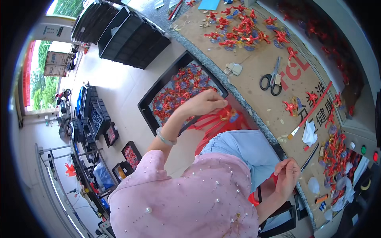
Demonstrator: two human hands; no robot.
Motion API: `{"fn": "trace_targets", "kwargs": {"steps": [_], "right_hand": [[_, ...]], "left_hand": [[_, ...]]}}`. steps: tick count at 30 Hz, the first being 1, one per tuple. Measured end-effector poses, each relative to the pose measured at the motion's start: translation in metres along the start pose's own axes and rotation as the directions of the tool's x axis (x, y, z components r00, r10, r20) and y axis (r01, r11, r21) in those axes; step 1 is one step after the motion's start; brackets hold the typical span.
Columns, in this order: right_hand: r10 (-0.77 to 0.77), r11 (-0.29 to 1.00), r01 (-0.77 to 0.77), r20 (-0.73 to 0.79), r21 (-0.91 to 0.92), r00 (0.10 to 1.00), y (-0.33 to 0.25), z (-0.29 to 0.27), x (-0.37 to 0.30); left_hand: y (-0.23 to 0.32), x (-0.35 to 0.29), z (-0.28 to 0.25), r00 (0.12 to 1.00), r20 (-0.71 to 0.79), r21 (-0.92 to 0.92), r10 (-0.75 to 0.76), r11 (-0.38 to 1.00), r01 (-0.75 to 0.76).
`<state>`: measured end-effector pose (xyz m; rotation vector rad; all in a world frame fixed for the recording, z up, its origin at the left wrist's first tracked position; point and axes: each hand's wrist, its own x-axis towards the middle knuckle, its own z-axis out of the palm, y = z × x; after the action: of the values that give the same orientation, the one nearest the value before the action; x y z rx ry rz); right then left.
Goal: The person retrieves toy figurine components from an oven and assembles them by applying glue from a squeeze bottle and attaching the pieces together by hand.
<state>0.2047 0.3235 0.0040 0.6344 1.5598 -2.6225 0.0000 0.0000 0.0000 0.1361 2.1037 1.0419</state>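
My left hand (205,103) reaches out over the corner of a black tray with its fingers pinched together. A small red, gold and blue figurine (229,115) hangs at its fingertips. My right hand (288,173) is at the table's near edge, lower right, with curled fingers; whatever it may hold is hidden. The black tray (145,104) is filled with similar red and blue figurines (180,89). On the cardboard-covered table, more figurines (242,27) lie in a loose pile at the far end, and another heap (335,154) lies at the right.
Black-handled scissors (271,82), a red-handled brush (311,109) and crumpled white tissue (309,133) lie on the cardboard (254,95). A lit machine with green and red buttons (369,152) borders the table's right. Stacked black crates (135,39) stand on the floor. A red stool (208,125) is beside my legs.
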Motion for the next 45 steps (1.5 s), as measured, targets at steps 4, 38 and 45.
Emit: {"fn": "trace_targets", "kwargs": {"steps": [4,38,45], "right_hand": [[0.000,0.999,-0.001,-0.005,-0.044,1.000,0.010,0.025,0.010],[-0.611,0.764,0.644,0.371,0.045,0.699,-0.095,0.052,-0.022],[-0.603,0.765,0.642,0.395,0.040,0.693,-0.103,0.050,0.001]], "left_hand": [[-0.049,-0.004,-0.046,0.855,-0.511,0.149,-0.090,0.970,0.191],[0.247,0.313,-0.048,0.465,-0.038,0.947,0.885,0.180,-0.265],[0.279,0.394,-0.058,0.415,-0.130,0.883,0.901,0.295,-0.366]]}}
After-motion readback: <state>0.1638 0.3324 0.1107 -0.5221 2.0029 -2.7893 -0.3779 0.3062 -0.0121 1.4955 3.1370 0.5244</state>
